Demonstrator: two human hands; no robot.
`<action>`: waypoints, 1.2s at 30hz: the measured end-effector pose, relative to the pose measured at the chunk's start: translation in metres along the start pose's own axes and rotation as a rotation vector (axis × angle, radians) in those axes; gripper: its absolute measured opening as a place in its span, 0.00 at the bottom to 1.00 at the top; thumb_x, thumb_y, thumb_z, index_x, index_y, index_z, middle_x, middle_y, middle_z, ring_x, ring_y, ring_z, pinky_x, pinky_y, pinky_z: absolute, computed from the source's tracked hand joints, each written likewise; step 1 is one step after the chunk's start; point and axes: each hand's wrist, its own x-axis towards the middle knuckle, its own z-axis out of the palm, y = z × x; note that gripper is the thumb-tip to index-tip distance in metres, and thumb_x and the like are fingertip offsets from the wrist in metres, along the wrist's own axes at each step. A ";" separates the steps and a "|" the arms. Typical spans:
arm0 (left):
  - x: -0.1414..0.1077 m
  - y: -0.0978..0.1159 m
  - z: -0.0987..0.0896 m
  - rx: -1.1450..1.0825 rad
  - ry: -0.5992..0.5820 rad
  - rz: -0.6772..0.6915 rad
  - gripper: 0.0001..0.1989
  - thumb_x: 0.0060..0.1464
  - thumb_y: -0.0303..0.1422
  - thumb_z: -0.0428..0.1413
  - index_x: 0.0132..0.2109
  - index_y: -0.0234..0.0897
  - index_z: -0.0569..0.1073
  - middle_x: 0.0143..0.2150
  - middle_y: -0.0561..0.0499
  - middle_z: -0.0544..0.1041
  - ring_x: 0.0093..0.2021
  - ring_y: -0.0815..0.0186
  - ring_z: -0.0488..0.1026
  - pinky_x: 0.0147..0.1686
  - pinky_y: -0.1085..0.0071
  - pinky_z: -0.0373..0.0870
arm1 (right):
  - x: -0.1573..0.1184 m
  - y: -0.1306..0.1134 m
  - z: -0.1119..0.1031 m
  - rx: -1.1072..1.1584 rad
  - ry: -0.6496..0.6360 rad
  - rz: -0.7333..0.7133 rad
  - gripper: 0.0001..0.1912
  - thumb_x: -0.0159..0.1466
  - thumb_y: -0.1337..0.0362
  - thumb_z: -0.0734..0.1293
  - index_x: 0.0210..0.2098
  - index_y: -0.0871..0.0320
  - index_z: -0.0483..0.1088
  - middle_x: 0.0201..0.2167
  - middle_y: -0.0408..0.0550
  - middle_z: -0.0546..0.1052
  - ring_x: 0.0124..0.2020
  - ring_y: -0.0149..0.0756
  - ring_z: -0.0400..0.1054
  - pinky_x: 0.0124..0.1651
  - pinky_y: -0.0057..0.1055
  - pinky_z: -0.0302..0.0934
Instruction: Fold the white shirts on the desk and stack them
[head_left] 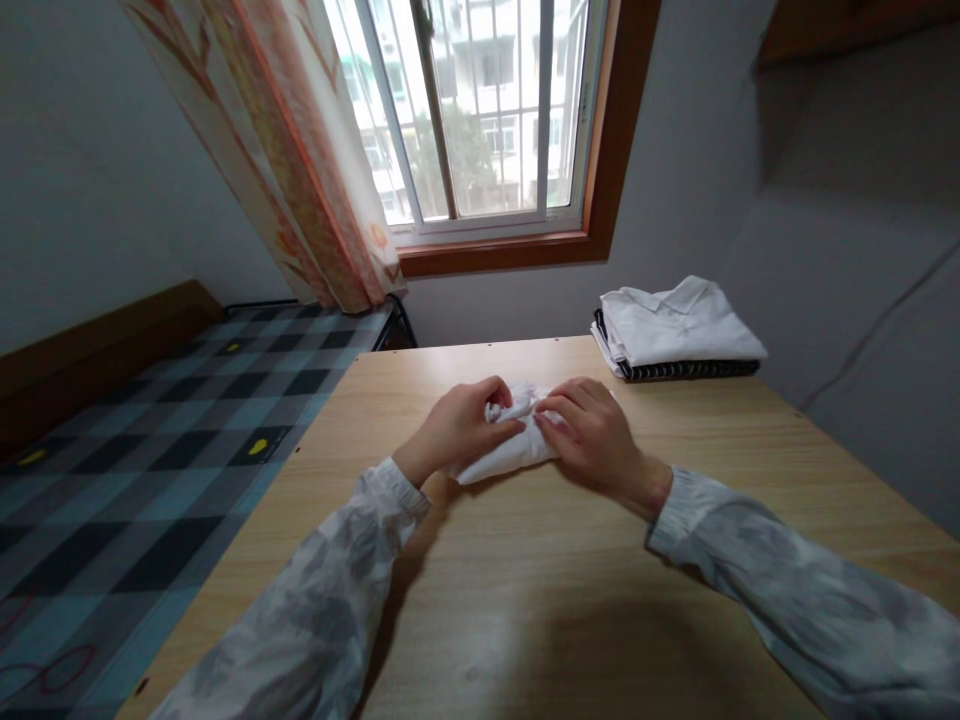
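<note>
On the wooden table lies a small bundle of white cloth [506, 455], folded or rolled up; its exact kind is unclear. My left hand [466, 425] grips its left part, thumb in front and curled fingers behind. From the right, my right hand [596, 435] pinches the cloth's upper edge between thumb and fingers. Both hands touch the bundle and partly cover its two ends. The cloth looks creased where the fingers press it.
A stack of folded clothes [679, 325], white shirt on top and black striped cloth below, sits at the table's [480, 590] back right. A bed with a checked cover [195, 430] adjoins the left. Behind are a curtain [300, 150] and a barred window [480, 120].
</note>
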 end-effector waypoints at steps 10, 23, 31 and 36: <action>0.002 0.004 0.003 -0.282 -0.105 -0.075 0.19 0.64 0.51 0.65 0.38 0.39 0.85 0.33 0.50 0.82 0.34 0.62 0.75 0.34 0.68 0.69 | 0.004 -0.006 -0.001 -0.041 -0.137 -0.039 0.09 0.78 0.60 0.67 0.43 0.52 0.80 0.45 0.53 0.84 0.48 0.50 0.73 0.59 0.49 0.63; 0.001 0.012 -0.016 0.072 0.065 0.213 0.07 0.66 0.41 0.67 0.45 0.46 0.89 0.46 0.46 0.83 0.44 0.57 0.78 0.51 0.58 0.73 | 0.012 -0.007 -0.006 0.375 -0.061 0.243 0.08 0.75 0.59 0.70 0.38 0.51 0.76 0.36 0.47 0.82 0.38 0.42 0.75 0.45 0.39 0.65; 0.001 0.026 -0.008 0.167 0.025 0.215 0.11 0.71 0.37 0.61 0.41 0.44 0.88 0.39 0.46 0.83 0.41 0.56 0.75 0.46 0.58 0.70 | 0.010 -0.008 -0.002 0.440 -0.009 0.311 0.08 0.73 0.58 0.71 0.37 0.52 0.76 0.36 0.47 0.83 0.38 0.44 0.76 0.46 0.41 0.67; -0.001 0.027 -0.005 0.130 -0.004 0.234 0.11 0.72 0.34 0.58 0.43 0.40 0.85 0.40 0.45 0.83 0.43 0.55 0.76 0.47 0.57 0.70 | 0.009 -0.014 -0.008 0.372 -0.046 0.277 0.07 0.75 0.58 0.70 0.40 0.51 0.77 0.37 0.48 0.82 0.37 0.44 0.75 0.44 0.40 0.66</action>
